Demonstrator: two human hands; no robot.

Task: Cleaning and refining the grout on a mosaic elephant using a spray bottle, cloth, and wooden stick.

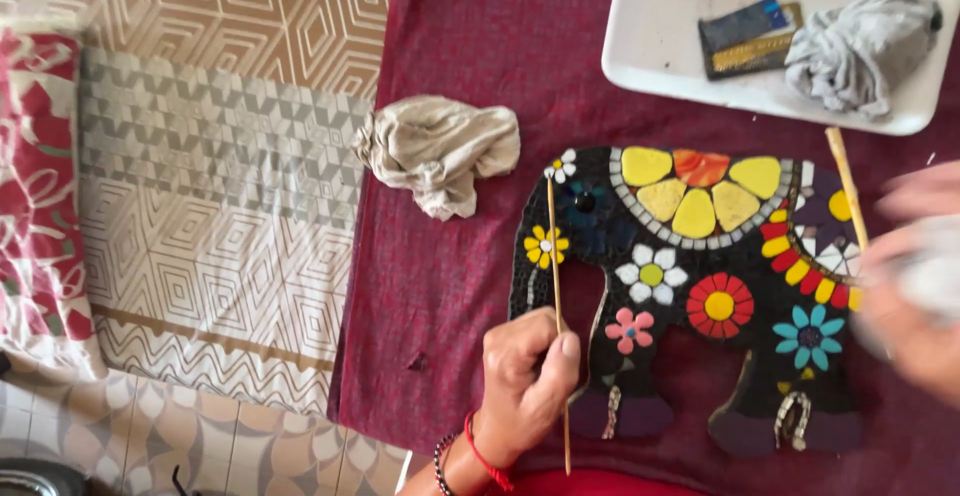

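Our left hand (525,376) pinches 1 thin wooden stick (556,296), its long axis pointing away from us, tip on the mosaic elephant (700,286). Our right hand (915,276), blurred, clutches a pale cloth (935,271) beside a second stick (846,186).

A dark maroon woven cloth (470,286) covers the surface that carries everything. On it lies a flat, black elephant-shaped mosaic plaque (690,286) set with bright flower tiles and a yellow-and-orange saddle. Just beside the elephant's head sits a crumpled beige rag (440,151). At the upper right rests a white rectangular plastic tray (660,46), its near edge close to the plaque's back. To the left of the maroon cloth spreads a beige and grey geometric-patterned mat (210,206), with patterned floor tiles (180,436) below it.
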